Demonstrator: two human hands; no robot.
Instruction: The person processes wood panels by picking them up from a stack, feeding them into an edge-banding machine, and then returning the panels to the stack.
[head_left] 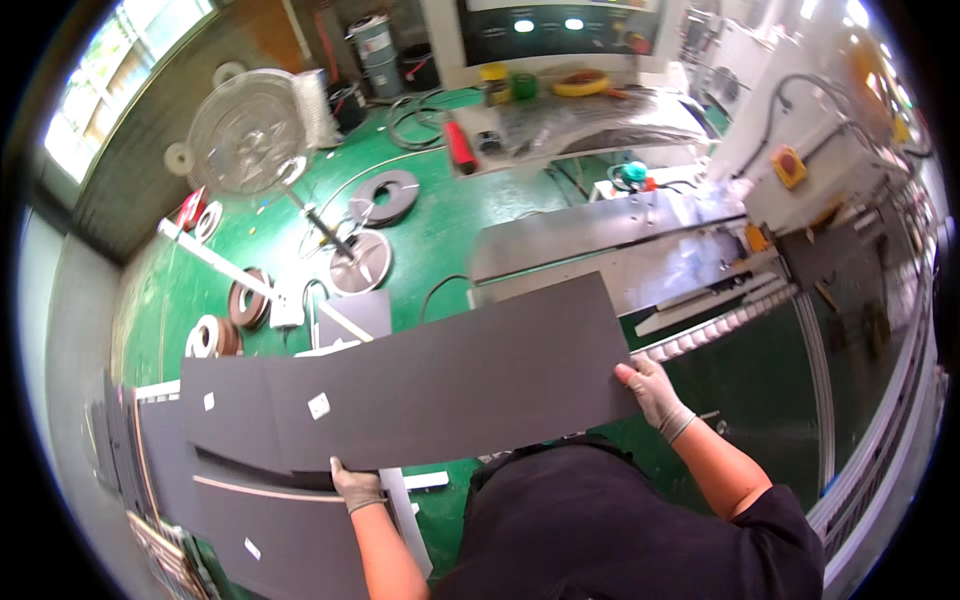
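You hold the long dark sheet point(440, 385) pinched at both ends, left hand point(357, 487) on its near edge, right hand point(652, 392) at its far end, its length running between them toward the conveyor point(720, 325).

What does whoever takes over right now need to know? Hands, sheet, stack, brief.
Left hand: gloved, gripping the near edge of the long dark sheet.
Right hand: gloved, gripping the sheet's right end.
Sheet is lifted, spanning from above the stack of dark sheets at left toward the machine's roller bed.
Done: sheet picked up.
Left: it is not yet set down anywhere.
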